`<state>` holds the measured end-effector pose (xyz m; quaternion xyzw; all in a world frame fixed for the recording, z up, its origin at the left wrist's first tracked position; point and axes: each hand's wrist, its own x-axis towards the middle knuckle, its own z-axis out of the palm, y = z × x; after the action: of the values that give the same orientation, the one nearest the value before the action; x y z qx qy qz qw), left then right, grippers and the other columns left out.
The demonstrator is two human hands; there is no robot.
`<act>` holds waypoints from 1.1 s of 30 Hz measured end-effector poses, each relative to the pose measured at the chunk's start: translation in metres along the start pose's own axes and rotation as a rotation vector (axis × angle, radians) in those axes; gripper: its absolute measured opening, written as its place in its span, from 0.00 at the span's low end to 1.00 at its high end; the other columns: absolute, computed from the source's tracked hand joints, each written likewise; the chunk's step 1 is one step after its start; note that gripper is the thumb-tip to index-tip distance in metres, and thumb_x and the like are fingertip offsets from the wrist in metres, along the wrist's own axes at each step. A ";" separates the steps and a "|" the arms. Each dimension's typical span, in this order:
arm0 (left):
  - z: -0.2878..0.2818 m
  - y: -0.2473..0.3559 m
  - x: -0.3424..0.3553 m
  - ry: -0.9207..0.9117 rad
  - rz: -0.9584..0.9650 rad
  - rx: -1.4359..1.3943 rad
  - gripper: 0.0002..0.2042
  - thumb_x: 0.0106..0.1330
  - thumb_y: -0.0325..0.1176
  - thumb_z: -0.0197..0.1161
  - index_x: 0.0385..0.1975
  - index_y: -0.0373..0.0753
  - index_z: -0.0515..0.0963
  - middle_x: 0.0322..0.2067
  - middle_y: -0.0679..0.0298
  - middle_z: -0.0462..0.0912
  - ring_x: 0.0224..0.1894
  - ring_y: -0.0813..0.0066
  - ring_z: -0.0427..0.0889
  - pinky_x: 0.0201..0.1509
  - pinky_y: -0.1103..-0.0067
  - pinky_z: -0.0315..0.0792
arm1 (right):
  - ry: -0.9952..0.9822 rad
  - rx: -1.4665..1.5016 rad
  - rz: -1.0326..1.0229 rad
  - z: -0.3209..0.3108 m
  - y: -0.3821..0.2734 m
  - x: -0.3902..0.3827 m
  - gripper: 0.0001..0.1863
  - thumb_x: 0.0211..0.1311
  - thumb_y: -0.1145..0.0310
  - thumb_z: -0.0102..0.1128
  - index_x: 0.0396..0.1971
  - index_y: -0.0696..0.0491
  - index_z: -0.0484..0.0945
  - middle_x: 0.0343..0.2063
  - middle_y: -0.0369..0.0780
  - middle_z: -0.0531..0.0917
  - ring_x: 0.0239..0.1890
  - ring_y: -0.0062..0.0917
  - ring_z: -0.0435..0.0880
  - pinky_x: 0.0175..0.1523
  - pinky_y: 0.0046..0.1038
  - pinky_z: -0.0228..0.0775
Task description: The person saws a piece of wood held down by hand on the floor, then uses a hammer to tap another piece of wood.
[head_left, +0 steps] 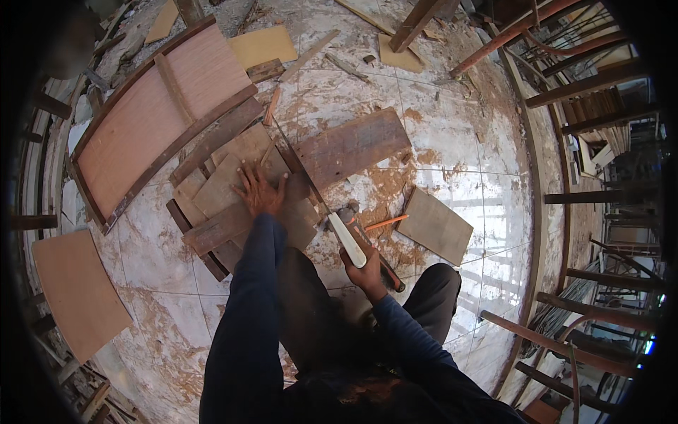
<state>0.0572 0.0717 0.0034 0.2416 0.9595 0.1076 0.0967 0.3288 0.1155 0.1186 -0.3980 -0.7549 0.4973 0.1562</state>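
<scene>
My right hand (365, 271) is closed round the pale handle of a handsaw (342, 230). The saw's thin blade points away and to the left, past the wooden pieces under my other hand. My left hand (260, 189) presses down with fingers spread on stacked plywood pieces (227, 182) and a brown plank. Right of the blade lies a wide dark brown board (357, 145); whether the teeth are in the wood I cannot tell. Close beside the saw handle lies a hammer (347, 211), partly hidden by my right hand. An orange pencil (385, 222) rests near it.
A framed plywood panel (152, 124) lies at the far left. Loose plywood sheets (81, 293) lie at the left and a rectangular piece (436, 225) at the right. Wooden posts (417, 25) stand along the far and right sides. Sawdust and dirt cover the tiled floor (452, 134).
</scene>
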 end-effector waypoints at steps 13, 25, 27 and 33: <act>0.019 -0.010 0.014 0.114 -0.059 0.113 0.32 0.73 0.55 0.40 0.73 0.46 0.56 0.76 0.59 0.43 0.78 0.52 0.38 0.71 0.36 0.39 | -0.087 0.032 0.227 -0.082 -0.068 -0.098 0.28 0.57 0.76 0.61 0.61 0.59 0.74 0.47 0.48 0.85 0.48 0.26 0.86 0.50 0.27 0.77; 0.017 0.005 0.021 -0.008 -0.055 0.209 0.31 0.68 0.44 0.47 0.72 0.45 0.57 0.76 0.66 0.46 0.78 0.52 0.39 0.69 0.34 0.42 | -0.031 0.066 0.088 -0.015 -0.008 0.003 0.25 0.58 0.74 0.62 0.57 0.59 0.76 0.43 0.49 0.85 0.41 0.26 0.85 0.48 0.27 0.74; 0.023 -0.012 0.018 0.047 -0.054 0.204 0.32 0.67 0.44 0.47 0.72 0.46 0.56 0.76 0.66 0.47 0.78 0.52 0.39 0.69 0.34 0.42 | -0.074 0.012 0.151 -0.046 -0.028 -0.047 0.26 0.58 0.75 0.61 0.59 0.57 0.75 0.45 0.49 0.85 0.47 0.25 0.86 0.51 0.26 0.75; 0.023 -0.006 0.016 0.026 -0.047 0.167 0.33 0.68 0.45 0.47 0.73 0.46 0.54 0.76 0.66 0.48 0.78 0.53 0.39 0.70 0.34 0.41 | -0.073 0.044 0.275 -0.112 -0.059 -0.112 0.25 0.60 0.75 0.60 0.58 0.64 0.74 0.50 0.48 0.84 0.53 0.26 0.83 0.57 0.27 0.73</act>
<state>0.0459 0.0775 -0.0222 0.2247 0.9718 0.0282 0.0664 0.4442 0.0902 0.2390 -0.4759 -0.6872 0.5447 0.0677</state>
